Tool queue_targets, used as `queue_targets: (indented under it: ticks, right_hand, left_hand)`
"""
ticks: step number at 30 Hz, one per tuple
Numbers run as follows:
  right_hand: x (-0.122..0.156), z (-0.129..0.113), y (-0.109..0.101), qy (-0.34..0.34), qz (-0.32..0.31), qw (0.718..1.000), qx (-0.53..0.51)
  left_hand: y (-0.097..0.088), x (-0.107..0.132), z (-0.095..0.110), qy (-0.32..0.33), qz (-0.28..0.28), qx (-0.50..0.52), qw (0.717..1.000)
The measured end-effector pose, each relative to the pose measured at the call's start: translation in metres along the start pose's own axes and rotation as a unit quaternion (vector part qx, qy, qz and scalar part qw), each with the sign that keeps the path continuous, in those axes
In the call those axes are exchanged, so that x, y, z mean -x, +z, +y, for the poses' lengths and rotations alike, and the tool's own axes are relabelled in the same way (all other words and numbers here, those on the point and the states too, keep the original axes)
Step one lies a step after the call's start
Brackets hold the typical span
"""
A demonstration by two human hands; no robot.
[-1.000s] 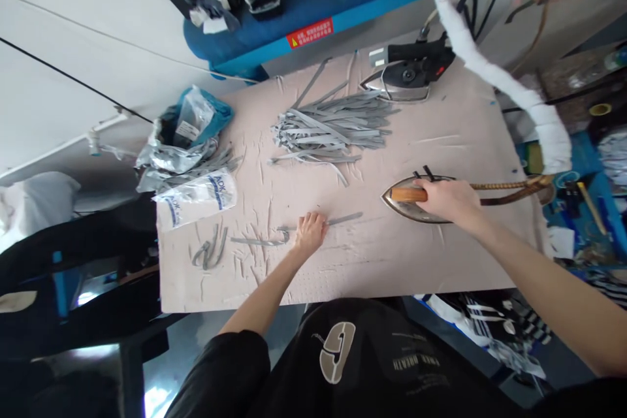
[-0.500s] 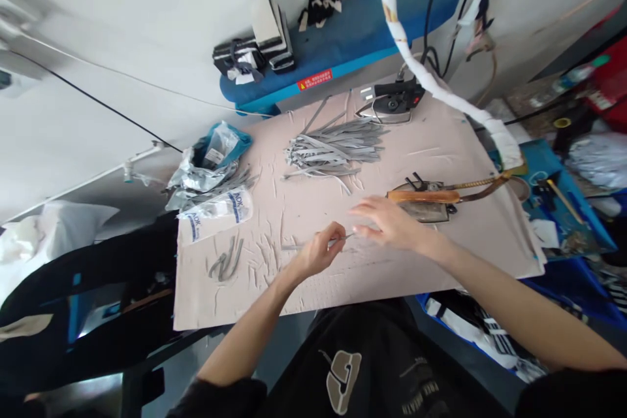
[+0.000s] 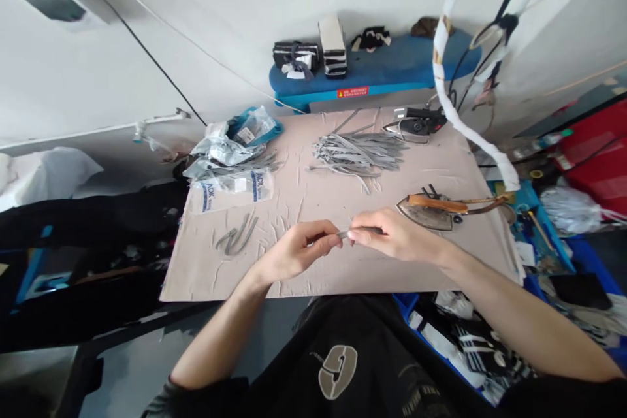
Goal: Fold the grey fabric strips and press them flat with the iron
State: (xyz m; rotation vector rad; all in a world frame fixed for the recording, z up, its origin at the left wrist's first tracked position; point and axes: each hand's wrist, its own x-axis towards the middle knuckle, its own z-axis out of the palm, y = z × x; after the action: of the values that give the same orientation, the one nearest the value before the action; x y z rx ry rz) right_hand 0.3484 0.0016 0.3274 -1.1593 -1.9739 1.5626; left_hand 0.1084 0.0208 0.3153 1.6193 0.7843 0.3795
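Both my hands hold one thin grey strip (image 3: 349, 232) just above the near middle of the pink ironing table (image 3: 304, 202). My left hand (image 3: 294, 252) pinches its left end and my right hand (image 3: 394, 235) pinches its right end. An iron with a wooden handle (image 3: 431, 210) rests flat on the table just right of my right hand, with no hand on it. A pile of grey strips (image 3: 360, 151) lies at the far middle of the table. A few bent grey strips (image 3: 236, 237) lie near the left front.
A second iron with a black handle (image 3: 415, 125) stands at the far right. Plastic bags (image 3: 230, 160) lie at the far left corner. A white wrapped hose (image 3: 465, 124) hangs down over the right side. A blue padded board (image 3: 377, 68) sits behind the table.
My right hand has let go of the wooden-handled iron and come left to the strip. My left hand has lifted the strip off the table. The view has tilted upward.
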Motion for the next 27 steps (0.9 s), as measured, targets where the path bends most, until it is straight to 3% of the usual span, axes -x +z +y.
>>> queue_targets:
  ticks: [11, 19, 27]
  right_hand:
    - [-0.007, -0.044, 0.023, -0.03, 0.03, 0.997, 0.066]
    - [-0.002, -0.054, 0.03, 0.006, 0.058, 0.996, 0.07]
    - [0.002, -0.056, 0.03, 0.019, 0.098, 0.993, 0.057]
  left_hand:
    - [-0.016, 0.036, 0.001, 0.078, 0.048, 0.025, 0.995]
    - [-0.022, 0.042, 0.005, 0.112, 0.071, 0.043, 0.99]
    - [-0.022, 0.043, -0.001, 0.095, 0.083, 0.069, 0.989]
